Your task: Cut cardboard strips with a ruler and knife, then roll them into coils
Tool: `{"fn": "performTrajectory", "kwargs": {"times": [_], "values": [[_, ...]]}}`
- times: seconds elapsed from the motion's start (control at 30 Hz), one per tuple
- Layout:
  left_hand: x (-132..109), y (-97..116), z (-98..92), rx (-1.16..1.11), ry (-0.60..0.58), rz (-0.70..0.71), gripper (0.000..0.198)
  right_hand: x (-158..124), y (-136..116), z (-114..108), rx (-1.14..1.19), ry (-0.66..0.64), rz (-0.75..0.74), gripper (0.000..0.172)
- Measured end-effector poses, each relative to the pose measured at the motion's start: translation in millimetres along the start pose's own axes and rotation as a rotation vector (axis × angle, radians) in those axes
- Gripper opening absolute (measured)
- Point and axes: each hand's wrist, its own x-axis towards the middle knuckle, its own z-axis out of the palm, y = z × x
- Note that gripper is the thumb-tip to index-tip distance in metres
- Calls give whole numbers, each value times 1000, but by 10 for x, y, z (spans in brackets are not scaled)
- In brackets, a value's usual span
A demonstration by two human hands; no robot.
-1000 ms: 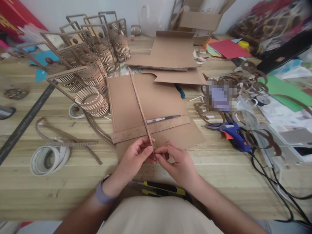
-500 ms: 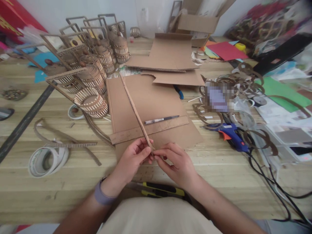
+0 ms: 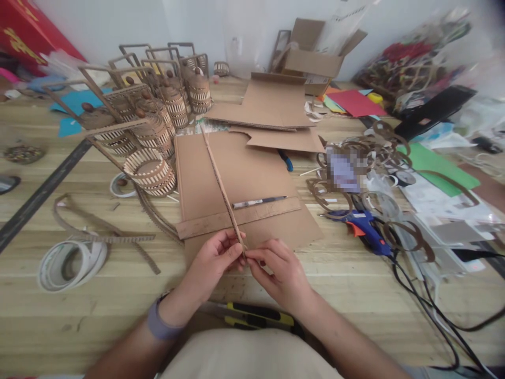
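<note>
A long, narrow cardboard strip point(image 3: 221, 190) slants from my hands away over a flat cardboard sheet point(image 3: 252, 168). Its near end is pinched between the thumb and fingers of my left hand point(image 3: 221, 253). Close beside it, my right hand point(image 3: 278, 268) has its thumb and fingertips closed on the very end of the same strip. The fingers partly hide that end. Beyond my hands, a pen point(image 3: 259, 202) rests along a wider cardboard band point(image 3: 240, 218) on the sheet. Yellow-and-black utility knives point(image 3: 260, 315) lie near my body, under my wrists.
Several lidded cardboard baskets point(image 3: 150, 134) with tall handles crowd the back left. Tape rolls point(image 3: 73, 263) and loose strips point(image 3: 106, 237) lie at left. On the right are a blue glue gun point(image 3: 369, 231), its cables and curled strips point(image 3: 329, 197). Cut cardboard point(image 3: 272, 105) lies behind.
The camera view has tilted and shifted slightly, so the scene sits a little lower. Both hands keep their pinch on the strip, with hardly any visible movement.
</note>
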Motion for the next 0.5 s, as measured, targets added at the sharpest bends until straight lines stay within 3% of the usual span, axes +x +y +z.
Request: {"fn": "performTrajectory", "kwargs": {"times": [0.3,0.5], "values": [[4,-26,34,-25,-27,6,47,-12,-51,34,-115,88,-33,11],[15,-37,41,85,-11,-21,53,5,-61,46,-120,72,-25,14]]}}
